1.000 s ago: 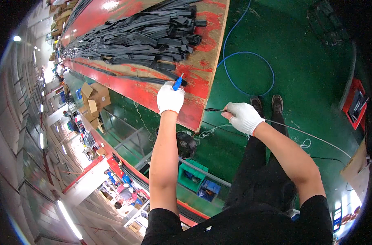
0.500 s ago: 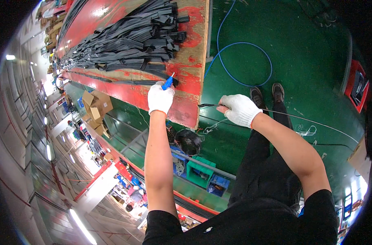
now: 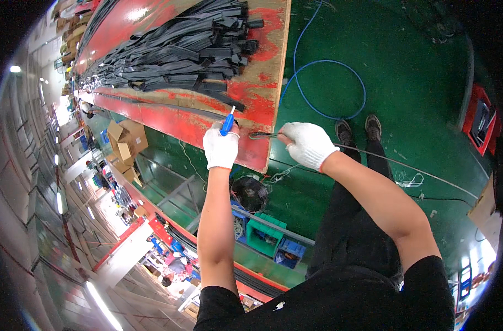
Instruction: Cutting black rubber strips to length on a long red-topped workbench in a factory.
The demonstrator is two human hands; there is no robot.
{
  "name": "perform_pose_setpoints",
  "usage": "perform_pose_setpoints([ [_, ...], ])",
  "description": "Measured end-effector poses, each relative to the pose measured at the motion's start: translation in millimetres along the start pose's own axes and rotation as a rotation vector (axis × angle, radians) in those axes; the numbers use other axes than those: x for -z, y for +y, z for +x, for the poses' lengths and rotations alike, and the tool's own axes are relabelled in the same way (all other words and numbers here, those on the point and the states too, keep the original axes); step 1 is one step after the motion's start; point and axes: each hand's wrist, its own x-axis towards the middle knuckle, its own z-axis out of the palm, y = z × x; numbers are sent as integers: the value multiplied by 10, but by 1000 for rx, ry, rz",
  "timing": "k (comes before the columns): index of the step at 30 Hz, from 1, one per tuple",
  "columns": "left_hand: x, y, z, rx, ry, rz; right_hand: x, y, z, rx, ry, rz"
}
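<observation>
My left hand (image 3: 220, 148), in a white knitted glove, is closed around a small blue tool (image 3: 227, 124) with a pale pointed tip; its exact kind I cannot make out. Beneath it runs a long dark strip (image 3: 196, 112) along the red table. My right hand (image 3: 308, 144), gloved likewise, pinches a thin cord near its dark looped end (image 3: 261, 135). That loop reaches over the table corner toward my left hand. Behind my right hand the thin grey cord (image 3: 406, 166) stretches off to the lower right. Whether my left fingers also hold a strip end is hidden.
Many black flat strips (image 3: 191, 55) lie bundled on the worn red table (image 3: 262, 77). A blue hose (image 3: 365, 91) loops on the green floor. Below the table stand a black coil (image 3: 250, 193), a green crate (image 3: 262, 234) and a blue crate (image 3: 290, 252). Cardboard boxes (image 3: 131, 138) sit left.
My right hand has moved left, bringing the looped cord end from beside the table edge to over its corner. My left hand has shifted slightly down, and the blue tool stands more upright.
</observation>
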Motion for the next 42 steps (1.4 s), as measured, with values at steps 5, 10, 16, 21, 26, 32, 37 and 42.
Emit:
perform_pose_setpoints([
  [5,64,-40,-209,61,36,-118,-283,-188,229,-2,20,-6],
  [10,78,-94,-286,82,68,-195,-417,-221,374,-12,20,-34],
  [16,70,-68,-295,165,72,-258,-477,-261,458,-31,60,-66],
  [21,17,12,-279,165,151,-200,-481,-297,468,-38,101,-133],
  [26,-83,86,-324,139,251,-91,-455,-326,467,-53,117,-158],
  [32,-141,137,-360,64,434,12,-502,-429,469,-26,204,-188],
  [37,-105,160,-377,168,442,3,-613,-587,515,-25,260,-196],
  [42,-124,130,-348,261,460,-78,-721,-624,531,-49,261,-221],
])
